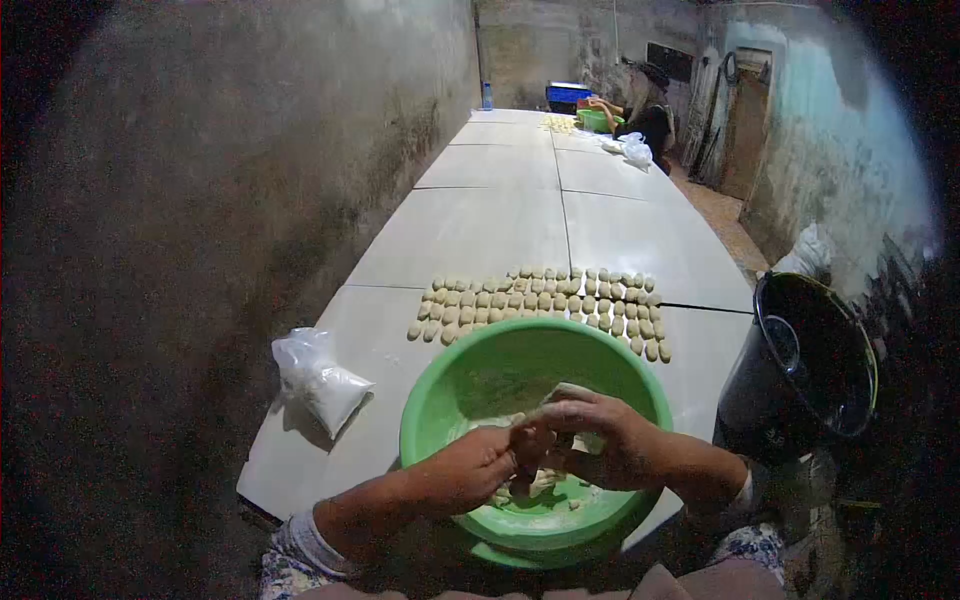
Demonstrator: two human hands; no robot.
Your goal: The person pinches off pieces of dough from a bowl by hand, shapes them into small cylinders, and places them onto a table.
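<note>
Both of my hands meet above a large green basin, whose bottom holds pale dough and flour. My left hand (478, 467) comes in from the left with its fingers curled against the other hand; what it holds, if anything, is hidden. My right hand (598, 428) reaches in from the right, fingers bent and touching the left fingers; its grip is also hidden. The green basin (428, 412) stands at the near end of the white table (490, 225). Just beyond it lie rows of small oval dough pieces (545, 300). The dough (540, 484) shows partly below my hands.
An open plastic bag of white powder (330, 392) lies left of the basin. A black bucket (750, 400) stands at the right. At the far end are a co-worker (652, 118), another green basin (594, 122), a blue crate (568, 93) and a bottle (487, 98).
</note>
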